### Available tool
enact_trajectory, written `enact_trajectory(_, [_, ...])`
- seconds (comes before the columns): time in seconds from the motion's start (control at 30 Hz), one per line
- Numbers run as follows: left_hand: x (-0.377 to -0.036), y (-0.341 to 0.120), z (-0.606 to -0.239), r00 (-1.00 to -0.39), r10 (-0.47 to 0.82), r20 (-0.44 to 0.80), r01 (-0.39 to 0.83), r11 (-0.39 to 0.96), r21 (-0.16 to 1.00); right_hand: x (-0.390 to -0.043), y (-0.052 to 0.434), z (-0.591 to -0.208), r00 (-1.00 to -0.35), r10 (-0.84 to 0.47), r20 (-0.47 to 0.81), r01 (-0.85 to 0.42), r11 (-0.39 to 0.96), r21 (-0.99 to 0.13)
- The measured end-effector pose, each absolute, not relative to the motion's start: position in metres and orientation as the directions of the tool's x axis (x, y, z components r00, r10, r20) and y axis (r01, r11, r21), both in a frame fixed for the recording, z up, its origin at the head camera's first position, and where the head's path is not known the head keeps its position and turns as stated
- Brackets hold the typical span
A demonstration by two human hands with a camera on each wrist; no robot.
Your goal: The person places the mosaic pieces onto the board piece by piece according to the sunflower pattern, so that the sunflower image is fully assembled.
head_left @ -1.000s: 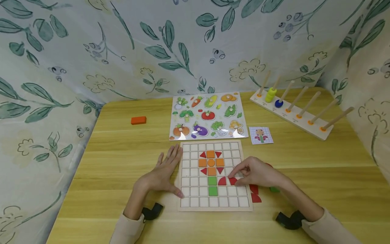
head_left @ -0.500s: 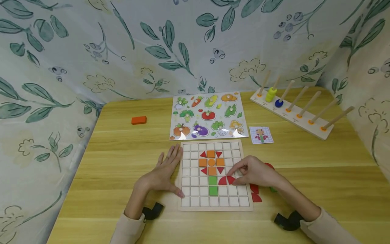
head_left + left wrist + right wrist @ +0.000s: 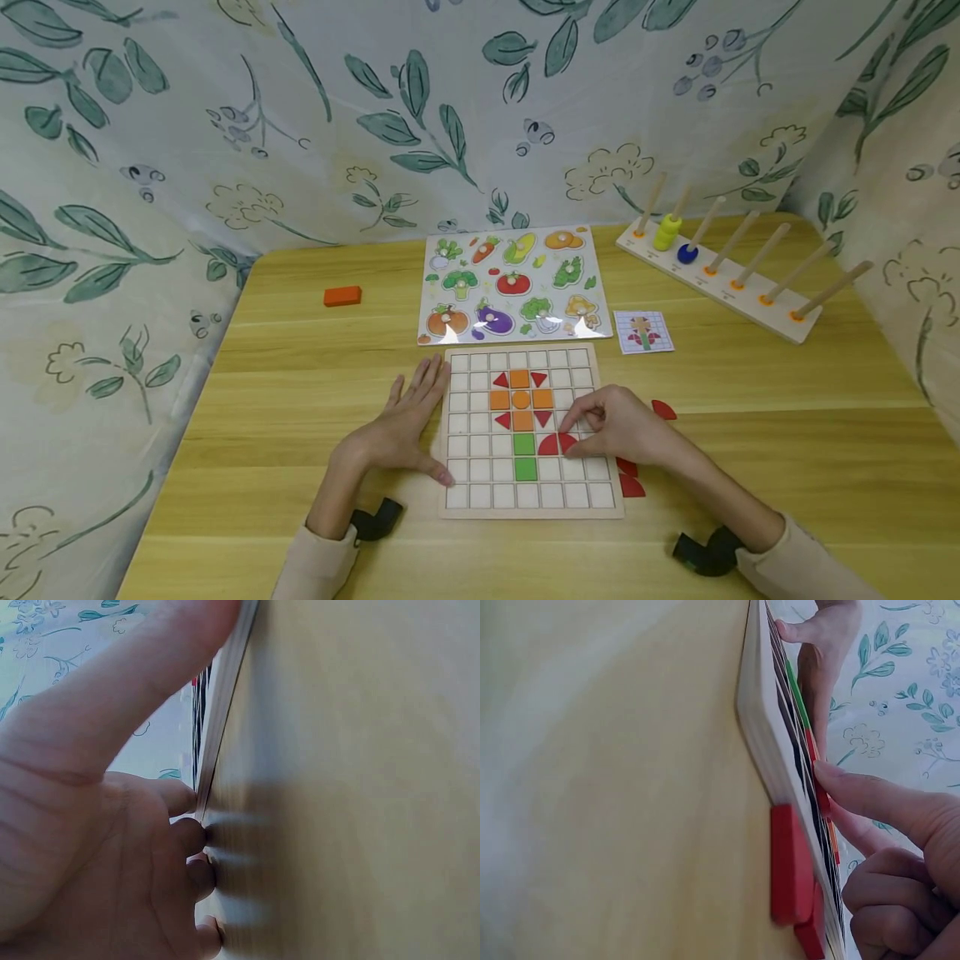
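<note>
A wooden grid board point(image 3: 482, 472) lies on the table with an orange, red and green pattern of flat pieces. Along its left edge rests my left hand point(image 3: 393, 433), fingers and thumb spread against the frame. My right hand point(image 3: 630, 427) pinches a red quarter-circle piece point(image 3: 567, 441) between thumb and index finger, over the board's right side. Its straight side meets another red quarter-circle point(image 3: 548, 446), and together they look like a half disc. Left of that pair are two green squares point(image 3: 525, 468). The right wrist view shows the thumb on the red piece's edge, the other fingers curled.
Loose red quarter-circles point(image 3: 632, 487) lie beside the board's right edge, and another red piece point(image 3: 663, 410) lies beyond my right hand. Behind stand a vegetable puzzle point(image 3: 517, 258), a pattern card point(image 3: 643, 332) and a peg stand point(image 3: 720, 287). An orange block point(image 3: 342, 296) lies back left.
My right hand has slid the red quarter-circle left, up against the other one. A red piece to its right is now uncovered, and a green piece is now hidden. The left hand stays put.
</note>
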State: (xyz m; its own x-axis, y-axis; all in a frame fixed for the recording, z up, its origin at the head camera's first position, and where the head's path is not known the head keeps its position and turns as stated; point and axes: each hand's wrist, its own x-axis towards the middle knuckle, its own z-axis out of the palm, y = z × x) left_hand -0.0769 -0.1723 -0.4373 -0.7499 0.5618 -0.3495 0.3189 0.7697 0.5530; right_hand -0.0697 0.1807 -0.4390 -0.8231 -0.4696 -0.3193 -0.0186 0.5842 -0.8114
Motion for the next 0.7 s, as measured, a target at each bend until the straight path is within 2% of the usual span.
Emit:
enact_trajectory(0.13, [-0.077, -0.172, -0.438, -0.750, 0.563, -0.348, 0.320, 0.768, 0.554, -0.069, 0.180, -0.439, -0.823, -0.476, -0.311, -0.025, 0.577, -0.816])
enact_trajectory(0.43, [-0.077, -0.171, -0.437, -0.750, 0.561, -0.349, 0.320, 0.771, 0.551, -0.072, 0.190, -0.438, -0.777, -0.531, -0.339, 0.015, 0.523, -0.852])
enact_trajectory(0.7, [-0.077, -0.173, -0.437, -0.747, 0.559, -0.360, 0.317, 0.775, 0.546, -0.070, 0.186, -0.440, -0.793, -0.502, -0.347, 0.023, 0.543, -0.839])
